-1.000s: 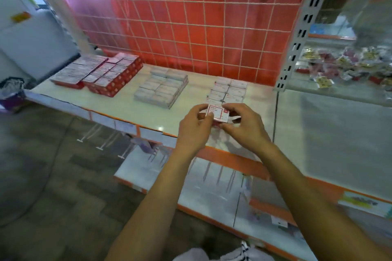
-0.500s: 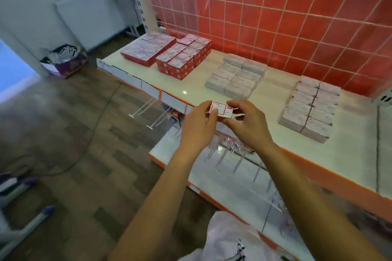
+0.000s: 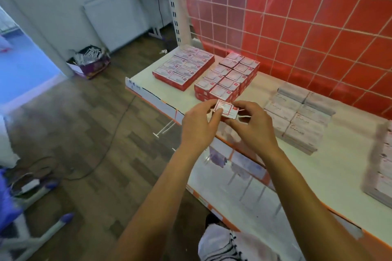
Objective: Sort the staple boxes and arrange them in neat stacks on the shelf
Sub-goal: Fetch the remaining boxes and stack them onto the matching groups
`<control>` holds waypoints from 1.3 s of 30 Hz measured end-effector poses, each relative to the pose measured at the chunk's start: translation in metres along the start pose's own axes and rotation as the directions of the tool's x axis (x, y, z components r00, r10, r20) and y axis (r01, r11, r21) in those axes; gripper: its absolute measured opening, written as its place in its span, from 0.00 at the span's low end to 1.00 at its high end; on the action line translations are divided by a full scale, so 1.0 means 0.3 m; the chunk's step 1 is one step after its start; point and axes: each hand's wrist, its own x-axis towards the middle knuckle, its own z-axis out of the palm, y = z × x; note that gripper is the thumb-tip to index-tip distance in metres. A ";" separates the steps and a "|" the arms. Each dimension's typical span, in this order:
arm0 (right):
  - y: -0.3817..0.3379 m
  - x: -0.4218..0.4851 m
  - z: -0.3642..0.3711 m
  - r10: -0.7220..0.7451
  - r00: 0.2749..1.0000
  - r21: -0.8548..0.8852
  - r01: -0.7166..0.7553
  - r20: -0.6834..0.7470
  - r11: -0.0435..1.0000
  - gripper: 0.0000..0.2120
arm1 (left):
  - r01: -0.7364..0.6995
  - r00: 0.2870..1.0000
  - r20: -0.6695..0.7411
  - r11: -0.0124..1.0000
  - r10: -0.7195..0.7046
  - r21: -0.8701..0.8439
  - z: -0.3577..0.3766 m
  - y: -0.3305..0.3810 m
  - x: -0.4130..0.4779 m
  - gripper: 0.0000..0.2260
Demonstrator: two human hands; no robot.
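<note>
Small red-and-white cardboard staple box [image 3: 226, 110] held in air between both hands, over front edge of white shelf [image 3: 331, 167]. Box just in front of block of red-and-white box stacks [image 3: 229, 78], not touching them. Left hand [image 3: 198, 127] pinches box's left end, thumb and fingertips curled onto it. Right hand [image 3: 253, 128] grips right end, fingers curled over top, thumb beneath. Forearms reach forward, wrists close, palms facing each other. Pale grey box stacks [image 3: 297, 116] on shelf to right, apart from hands.
</note>
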 end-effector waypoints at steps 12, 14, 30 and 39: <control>-0.003 0.285 0.046 0.064 0.993 -0.078 -0.072 -0.101 0.994 0.24 | -0.193 0.981 0.026 0.981 0.193 0.003 0.003 -0.060 0.326 0.13; 0.005 0.328 0.036 0.107 0.984 -0.088 -0.120 -0.144 0.989 0.24 | -0.234 0.972 0.039 0.971 0.233 0.043 0.021 -0.056 0.362 0.14; 0.069 0.638 -0.004 0.259 0.886 -0.186 -0.349 -0.386 0.918 0.20 | -0.508 0.821 0.388 0.846 0.419 0.161 0.095 -0.088 0.623 0.19; 0.058 0.648 0.013 0.268 0.907 -0.185 -0.339 -0.325 0.923 0.20 | -0.564 0.760 0.461 0.818 0.457 0.118 0.101 -0.121 0.681 0.21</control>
